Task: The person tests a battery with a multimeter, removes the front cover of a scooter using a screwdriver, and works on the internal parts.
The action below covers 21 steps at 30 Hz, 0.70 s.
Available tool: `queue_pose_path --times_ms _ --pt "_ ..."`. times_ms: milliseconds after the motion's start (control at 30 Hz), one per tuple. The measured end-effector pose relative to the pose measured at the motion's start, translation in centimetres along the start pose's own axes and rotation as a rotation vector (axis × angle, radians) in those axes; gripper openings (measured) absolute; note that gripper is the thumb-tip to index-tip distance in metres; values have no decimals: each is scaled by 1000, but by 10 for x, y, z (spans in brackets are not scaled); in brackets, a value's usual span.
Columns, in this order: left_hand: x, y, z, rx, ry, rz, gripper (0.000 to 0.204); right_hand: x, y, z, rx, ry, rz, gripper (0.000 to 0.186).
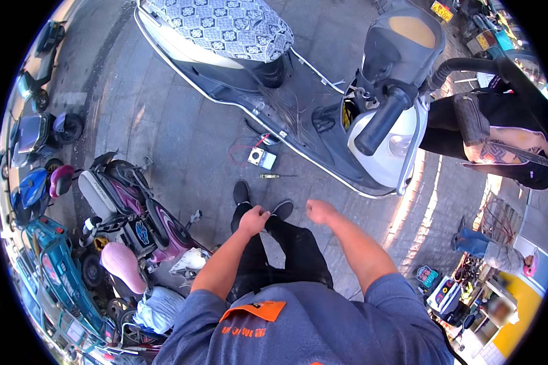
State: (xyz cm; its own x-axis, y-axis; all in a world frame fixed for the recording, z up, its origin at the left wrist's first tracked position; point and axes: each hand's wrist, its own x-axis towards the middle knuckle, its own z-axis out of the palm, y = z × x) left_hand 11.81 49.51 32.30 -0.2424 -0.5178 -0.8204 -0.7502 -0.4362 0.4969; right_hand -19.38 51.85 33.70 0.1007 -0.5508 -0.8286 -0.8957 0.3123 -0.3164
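Note:
My left hand hangs above my dark shoes with its fingers curled closed. My right hand, to its right, is curled closed too. Whatever either hand may hold is hidden. On the grey paving ahead lies a small white meter-like box with a dark dial and a red lead. A screwdriver with a yellowish handle lies just nearer to me. Beyond them stands a silver-grey scooter with a patterned seat cover and a black handlebar grip. Neither hand touches it.
A purple electric bike and a pink seat crowd my left. A teal three-wheeler stands farther left. A person in black is beside the scooter's front. At right, another person bends near a cluttered workbench.

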Motion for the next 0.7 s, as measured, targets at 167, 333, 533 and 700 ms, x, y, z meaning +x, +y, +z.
queue_pose_path --times_ms 167,333,533,700 --pt "28 -18 51 -276 -131 -24 45 -13 -9 -12 36 17 67 29" --pt "71 -23 51 -336 -87 -18 43 49 -4 35 57 -56 27 27" --pt "148 -59 72 -399 133 -15 38 191 -10 110 2 -86 71 28" --pt "199 -76 79 -459 110 -138 35 304 -4 178 -68 -94 119 47"
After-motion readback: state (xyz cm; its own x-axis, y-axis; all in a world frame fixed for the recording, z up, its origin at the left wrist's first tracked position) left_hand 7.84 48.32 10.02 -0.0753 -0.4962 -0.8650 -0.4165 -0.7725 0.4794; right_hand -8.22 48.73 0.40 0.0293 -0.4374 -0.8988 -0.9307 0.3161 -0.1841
